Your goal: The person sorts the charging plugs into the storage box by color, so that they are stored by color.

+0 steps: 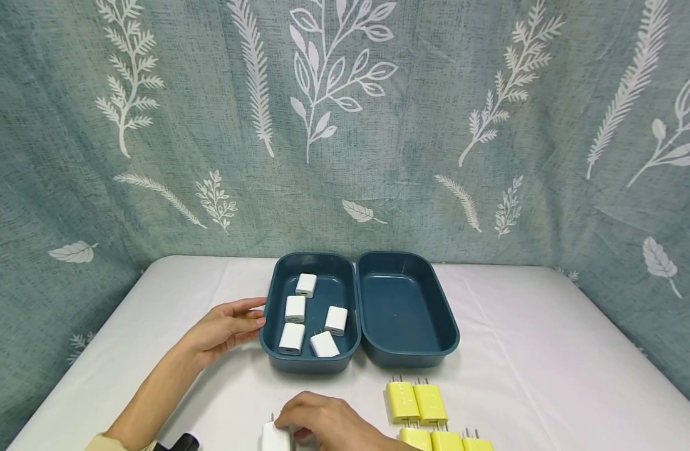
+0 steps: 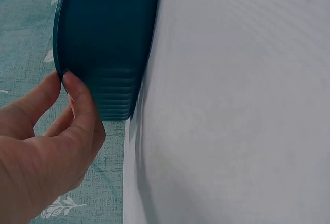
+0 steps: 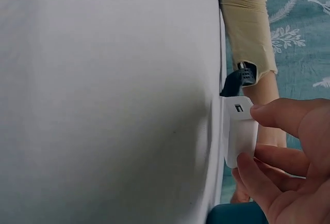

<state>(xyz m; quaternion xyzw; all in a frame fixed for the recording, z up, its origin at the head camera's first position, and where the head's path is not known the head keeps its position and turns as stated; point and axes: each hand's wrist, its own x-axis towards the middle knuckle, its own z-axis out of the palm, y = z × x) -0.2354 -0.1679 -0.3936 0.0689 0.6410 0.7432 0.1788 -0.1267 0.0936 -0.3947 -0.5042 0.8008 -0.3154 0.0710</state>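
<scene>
My right hand [image 1: 336, 423] pinches a white USB wall charger [image 3: 241, 131] between thumb and fingers, low over the front of the table. The charger's port faces up toward the thumb in the right wrist view, and a prong shows on it in the head view. My left hand [image 1: 223, 329] touches the left side of the left blue bin [image 1: 311, 365], fingertips right at its rim, fingers fairly straight. Several white chargers [image 1: 295, 309] lie loosely inside that bin. Beside it on the right stands a second blue bin [image 1: 407, 359] with a bare floor.
Several yellow chargers [image 1: 402, 402] lie in rows at the table's front, prongs pointing away. A white cloth [image 1: 525, 332] covers the table. Behind the bins hangs a green leaf-patterned curtain [image 1: 356, 181]. A black strap piece [image 1: 184, 442] shows at the left sleeve.
</scene>
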